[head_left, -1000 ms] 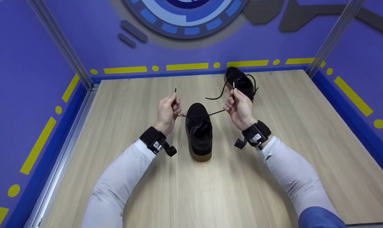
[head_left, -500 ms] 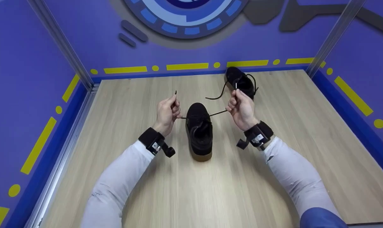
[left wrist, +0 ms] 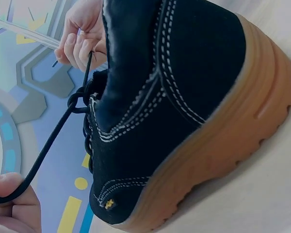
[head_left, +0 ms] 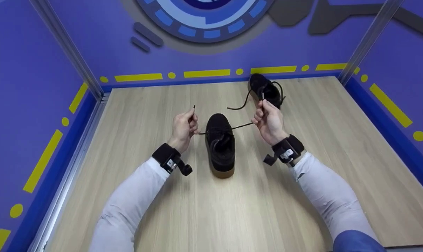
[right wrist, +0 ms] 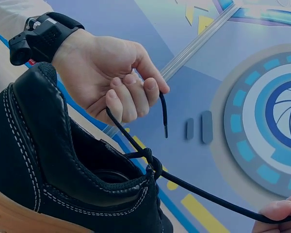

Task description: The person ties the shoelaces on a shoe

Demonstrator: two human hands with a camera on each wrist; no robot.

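Observation:
A black shoe [head_left: 220, 120] with a tan sole stands upright on the wooden table, toe pointing away from me. To its left, my left hand [head_left: 183, 128] has curled fingers round one end of the black shoelace [left wrist: 53, 138], and the tip pokes up above the thumb. On the other side my right hand [head_left: 271, 122] grips the opposite end, its tip [right wrist: 165, 126] hanging free past the index finger in the right wrist view. Both lace ends stretch from a crossed knot [right wrist: 154, 165] at the top of the shoe's lacing.
A second black shoe [head_left: 257, 82], its laces loose, stands at the back by the wall, partly behind my right hand. Blue-purple panels [head_left: 204, 61] with metal corner posts [head_left: 367, 42] enclose the table [head_left: 218, 217] at the back and both sides.
My right hand has moved slightly right and toward me with its lace end. The left hand has come a little nearer to me. The shoe stays put.

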